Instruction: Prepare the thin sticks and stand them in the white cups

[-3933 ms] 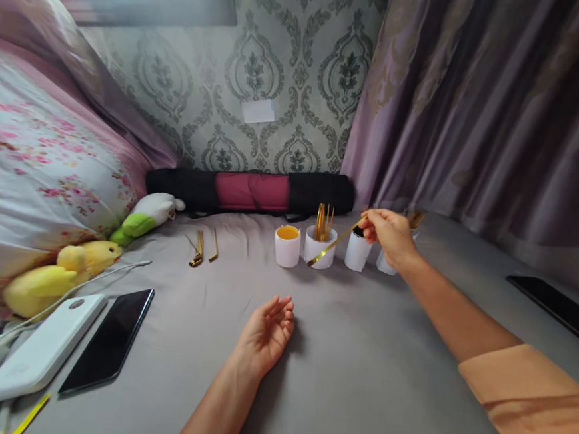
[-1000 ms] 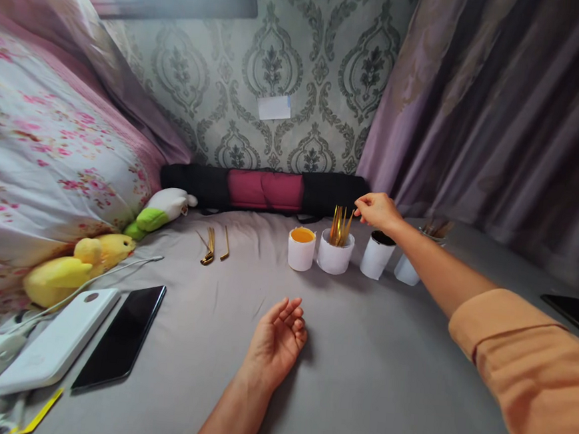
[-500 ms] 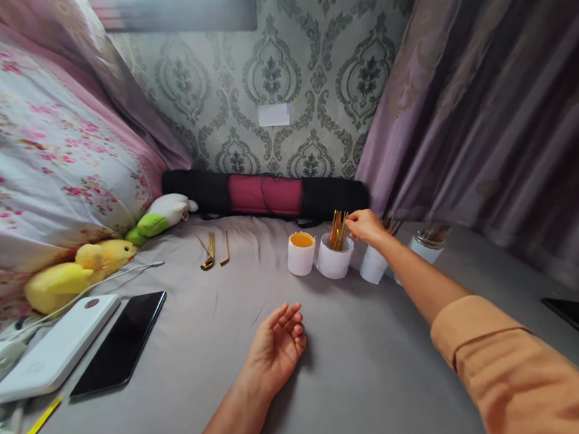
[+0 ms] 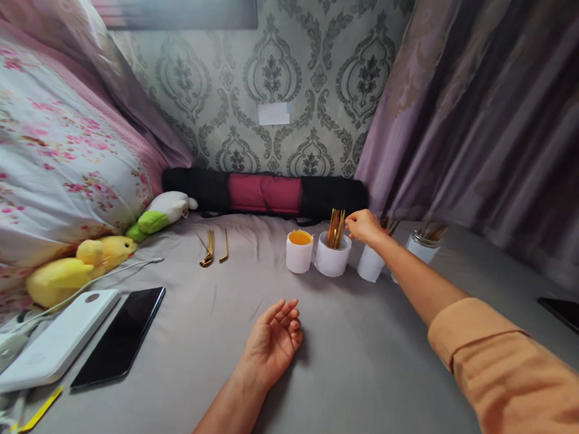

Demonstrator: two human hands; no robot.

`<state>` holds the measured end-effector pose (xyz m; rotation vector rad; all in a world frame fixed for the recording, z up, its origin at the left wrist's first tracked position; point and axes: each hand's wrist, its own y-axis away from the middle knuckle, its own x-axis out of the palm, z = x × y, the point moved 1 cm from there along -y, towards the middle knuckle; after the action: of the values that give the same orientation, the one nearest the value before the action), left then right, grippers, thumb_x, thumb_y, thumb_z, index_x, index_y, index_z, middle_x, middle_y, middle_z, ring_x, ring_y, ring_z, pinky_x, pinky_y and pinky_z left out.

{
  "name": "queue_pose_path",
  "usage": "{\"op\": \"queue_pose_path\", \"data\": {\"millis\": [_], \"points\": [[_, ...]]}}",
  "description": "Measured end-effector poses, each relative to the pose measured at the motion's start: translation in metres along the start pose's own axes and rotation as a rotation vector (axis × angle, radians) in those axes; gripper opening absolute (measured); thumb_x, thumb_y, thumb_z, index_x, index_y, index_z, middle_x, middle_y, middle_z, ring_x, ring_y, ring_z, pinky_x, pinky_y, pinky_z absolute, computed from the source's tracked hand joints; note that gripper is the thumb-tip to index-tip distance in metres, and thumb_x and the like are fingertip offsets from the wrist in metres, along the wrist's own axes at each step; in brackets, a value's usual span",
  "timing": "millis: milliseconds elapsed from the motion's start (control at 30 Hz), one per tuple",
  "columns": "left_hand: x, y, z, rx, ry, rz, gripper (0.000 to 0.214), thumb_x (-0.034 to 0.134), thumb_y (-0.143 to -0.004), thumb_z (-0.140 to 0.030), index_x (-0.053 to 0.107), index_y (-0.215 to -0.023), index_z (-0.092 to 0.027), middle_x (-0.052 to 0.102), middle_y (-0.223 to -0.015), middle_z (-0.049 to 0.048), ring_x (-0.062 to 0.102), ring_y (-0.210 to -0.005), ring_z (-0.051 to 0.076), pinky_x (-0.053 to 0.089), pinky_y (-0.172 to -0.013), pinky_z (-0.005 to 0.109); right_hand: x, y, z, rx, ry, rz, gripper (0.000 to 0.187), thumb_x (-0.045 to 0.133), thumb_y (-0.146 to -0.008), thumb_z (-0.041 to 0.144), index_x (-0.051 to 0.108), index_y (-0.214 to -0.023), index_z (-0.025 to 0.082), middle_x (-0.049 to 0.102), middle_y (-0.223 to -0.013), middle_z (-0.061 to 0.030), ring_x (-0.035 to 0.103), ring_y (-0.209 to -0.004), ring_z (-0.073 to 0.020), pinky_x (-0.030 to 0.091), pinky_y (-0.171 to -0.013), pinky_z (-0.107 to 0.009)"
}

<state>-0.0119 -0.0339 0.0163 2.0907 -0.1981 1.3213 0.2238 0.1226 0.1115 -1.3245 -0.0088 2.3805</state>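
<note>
Right hand [image 4: 364,224] pinched beside the gold sticks [image 4: 336,230], any hold unclear; left hand [image 4: 275,341] half-curled, empty. A sideways nudge could tip their cup [image 4: 331,262]!

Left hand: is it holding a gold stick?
No, the left hand lies palm up on the grey sheet, fingers loosely curled, apart from the gold sticks in the white cup.

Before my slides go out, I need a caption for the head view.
Right hand beside gold sticks standing in a white cup; left hand lying loosely curled on the gray sheet.
</note>
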Motion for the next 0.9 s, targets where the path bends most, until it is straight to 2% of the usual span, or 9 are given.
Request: {"op": "queue_pose_path", "data": {"millis": [233,433,633,900], "points": [[-0.001,0.001,0.001,0.007,-0.015,0.025,0.016,0.054,-0.077,-0.020,0.056,-0.088,-0.008,0.057,-0.066,0.0037,0.049,-0.051,0.008,0.039,-0.048,0.019,-0.010,0.008,0.001,-0.018,0.018,-0.003,0.021,0.050,-0.076,0.023,0.068,-0.081,0.015,0.065,-0.060,-0.0058,0.059,-0.052,-0.0131,0.041,-0.050,-0.021],[-0.001,0.000,0.001,0.003,-0.020,0.041,0.016,0.054,-0.077,-0.020,0.056,-0.088,-0.008,0.057,-0.067,0.0039,0.049,-0.052,0.008,0.039,-0.048,0.019,-0.015,0.024,0.002,-0.084,0.036,-0.064,0.023,0.048,-0.077,0.026,0.069,-0.079,0.018,0.067,-0.071,-0.0070,0.062,-0.064,-0.0158,0.042,-0.058,-0.023],[-0.002,0.000,0.001,0.001,-0.033,0.043,0.017,0.055,-0.076,-0.021,0.056,-0.088,-0.009,0.057,-0.068,0.0037,0.050,-0.053,0.008,0.040,-0.049,0.019,-0.013,0.038,0.001,-0.099,-0.099,-0.051,0.027,0.044,-0.080,0.030,0.067,-0.079,0.016,0.066,-0.068,-0.0057,0.059,-0.054,-0.0116,0.041,-0.053,-0.020],[0.000,0.001,0.002,0.006,-0.033,0.049,0.014,0.055,-0.076,-0.021,0.057,-0.083,-0.009,0.057,-0.066,0.0026,0.050,-0.052,0.007,0.039,-0.049,0.019,0.001,0.074,0.010,-0.054,-0.468,0.057,0.030,0.044,-0.082,0.037,0.060,-0.074,0.013,0.061,-0.063,-0.0046,0.049,-0.041,-0.0063,0.033,-0.036,-0.016]]}}
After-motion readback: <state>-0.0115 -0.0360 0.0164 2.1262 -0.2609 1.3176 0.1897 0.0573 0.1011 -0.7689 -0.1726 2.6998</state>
